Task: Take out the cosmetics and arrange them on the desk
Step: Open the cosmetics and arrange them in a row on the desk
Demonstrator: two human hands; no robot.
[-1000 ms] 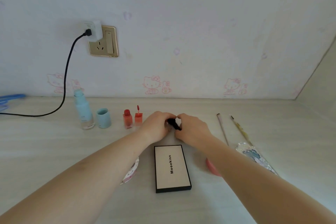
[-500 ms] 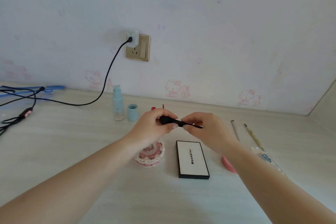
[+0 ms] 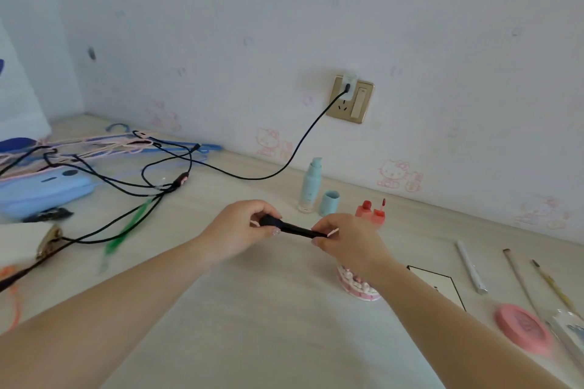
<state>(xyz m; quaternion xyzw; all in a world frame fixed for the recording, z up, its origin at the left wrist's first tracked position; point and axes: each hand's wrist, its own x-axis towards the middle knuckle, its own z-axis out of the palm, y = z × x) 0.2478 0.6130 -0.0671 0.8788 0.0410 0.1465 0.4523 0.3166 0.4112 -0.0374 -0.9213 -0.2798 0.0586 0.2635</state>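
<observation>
My left hand (image 3: 240, 227) and my right hand (image 3: 347, 238) hold a slim black cosmetic pen (image 3: 292, 227) level above the desk, one at each end. Behind them stand a pale blue pump bottle (image 3: 311, 185), its blue cap (image 3: 329, 203) and two small red lip tints (image 3: 370, 211). A pink and white round case (image 3: 358, 289) sits under my right wrist. A black-edged white palette (image 3: 437, 284) is partly hidden by my right forearm. To the right lie a white pen (image 3: 471, 267), two thin brushes (image 3: 521, 281) and a pink oval compact (image 3: 523, 328).
A black cable (image 3: 303, 142) runs from the gold wall socket (image 3: 350, 99) to a tangle of cords (image 3: 151, 174) and hangers (image 3: 94, 147) at the left. A blue device (image 3: 44, 191) and a green stick (image 3: 124, 232) lie there too. A clear pouch (image 3: 568, 331) sits at the right edge.
The view has swung left, so the cosmetics now sit to the right. My hands have lifted and drawn apart, showing more of the black pen between them.
</observation>
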